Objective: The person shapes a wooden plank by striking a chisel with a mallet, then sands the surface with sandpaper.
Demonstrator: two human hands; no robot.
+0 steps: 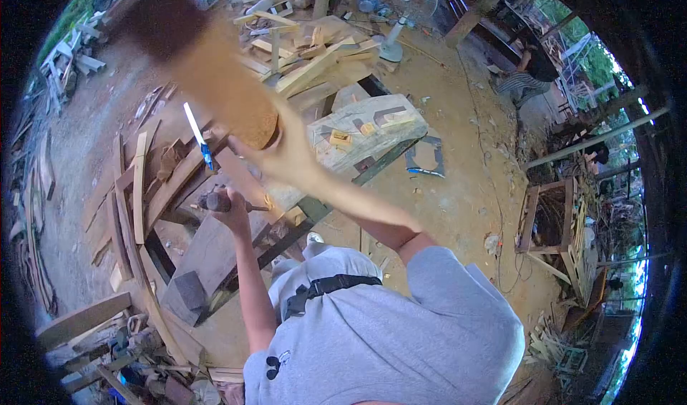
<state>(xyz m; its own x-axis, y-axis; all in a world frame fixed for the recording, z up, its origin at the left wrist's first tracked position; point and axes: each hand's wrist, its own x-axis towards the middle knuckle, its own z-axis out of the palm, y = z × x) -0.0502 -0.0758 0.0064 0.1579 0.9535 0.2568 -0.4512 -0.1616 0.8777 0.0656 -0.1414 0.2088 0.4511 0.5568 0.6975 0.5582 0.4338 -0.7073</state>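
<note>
My right hand (290, 158) is raised, its fingers wrapped round the tan end of a wooden mallet (222, 86). The mallet is smeared by motion, and its dark far end reaches the upper left. Lower down, my left hand (235, 213) grips a chisel (217, 202) by its dark handle. The chisel's shank points right, toward a small piece of light wood (293, 215) on the bench. Under my left hand runs a thick wooden beam (215, 251). A slim blue-and-white tool (203, 147) stands out beyond that hand.
A heavy pale slab (358, 129) carries small wood blocks (340, 139). Behind it lie piled offcuts (315, 65) and a standing fan (391, 44). Long boards (139, 190) lie left. At right are a wooden frame (547, 219) and, farther back, another person (533, 72).
</note>
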